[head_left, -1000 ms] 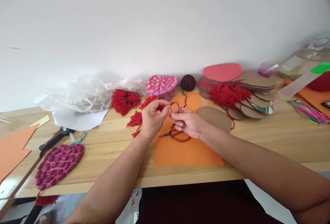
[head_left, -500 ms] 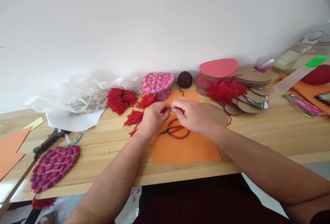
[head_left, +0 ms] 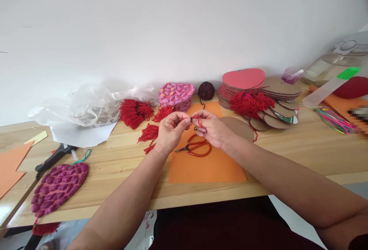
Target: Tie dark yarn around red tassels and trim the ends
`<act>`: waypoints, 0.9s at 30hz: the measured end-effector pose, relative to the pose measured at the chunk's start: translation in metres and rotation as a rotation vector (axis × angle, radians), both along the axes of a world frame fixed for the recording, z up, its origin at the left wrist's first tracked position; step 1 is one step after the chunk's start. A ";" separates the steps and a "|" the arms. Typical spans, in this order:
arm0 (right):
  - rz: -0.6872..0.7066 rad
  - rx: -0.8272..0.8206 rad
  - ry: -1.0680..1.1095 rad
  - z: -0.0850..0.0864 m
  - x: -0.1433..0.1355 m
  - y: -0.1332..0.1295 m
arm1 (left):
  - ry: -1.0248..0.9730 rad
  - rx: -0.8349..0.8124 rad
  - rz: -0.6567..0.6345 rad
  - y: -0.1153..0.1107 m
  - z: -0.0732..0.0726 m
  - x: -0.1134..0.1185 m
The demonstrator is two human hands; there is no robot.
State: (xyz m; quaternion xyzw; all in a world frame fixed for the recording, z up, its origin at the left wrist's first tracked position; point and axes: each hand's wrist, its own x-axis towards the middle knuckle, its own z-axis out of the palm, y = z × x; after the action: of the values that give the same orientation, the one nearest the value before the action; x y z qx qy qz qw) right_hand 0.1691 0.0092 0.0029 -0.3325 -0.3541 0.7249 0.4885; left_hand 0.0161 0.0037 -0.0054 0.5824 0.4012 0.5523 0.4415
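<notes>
Red yarn [head_left: 200, 120] with a dark tie shows between my fingertips, above an orange sheet [head_left: 207, 169]. My left hand [head_left: 171, 129] is closed in a pinch on one end of it. Closed too, my right hand [head_left: 211, 127] grips the yarn from the other side, with red loops over its fingers. Below the hands lie scissors [head_left: 198, 149] with orange handles, blades pointing left. Several red yarn tassels [head_left: 135, 112] rest to the left of my left hand. Behind the hands sits a ball of dark yarn [head_left: 206, 90], its loose end trailing toward me.
Heart-shaped cardboard pieces [head_left: 243, 78] are stacked at the back right, with red yarn [head_left: 251, 103] on them. Pink decorated hearts [head_left: 176, 93] stand by the wall. On the left are a plastic bag [head_left: 83, 104], a glue gun [head_left: 54, 160] and a purple heart [head_left: 60, 188].
My right hand has turned and its fingers have opened out somewhat, so red yarn loops now show between the hands. Both hands stay close together over the scissors.
</notes>
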 end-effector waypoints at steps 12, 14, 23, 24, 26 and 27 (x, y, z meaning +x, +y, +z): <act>-0.105 -0.123 0.002 -0.004 -0.007 -0.007 | 0.483 0.302 0.307 -0.004 -0.003 0.004; -0.120 -0.138 -0.018 -0.002 -0.006 -0.006 | 0.492 0.303 0.280 -0.005 -0.001 0.004; -0.080 -0.182 -0.011 0.003 -0.003 -0.006 | 0.511 0.301 0.224 -0.006 0.003 0.001; -0.071 -0.182 -0.004 0.003 -0.003 -0.006 | 0.518 0.310 0.230 -0.006 0.003 0.001; -0.050 -0.180 0.017 0.001 -0.003 -0.006 | 0.524 0.319 0.253 -0.005 0.003 0.000; -0.038 -0.176 0.032 0.000 -0.003 -0.006 | 0.523 0.318 0.268 -0.004 0.003 0.000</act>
State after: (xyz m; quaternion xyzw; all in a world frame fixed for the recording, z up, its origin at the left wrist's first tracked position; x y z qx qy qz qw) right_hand 0.1660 0.0033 0.0029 -0.3691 -0.2747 0.7492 0.4765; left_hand 0.0156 -0.0007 -0.0022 0.7081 0.4825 0.4931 0.1505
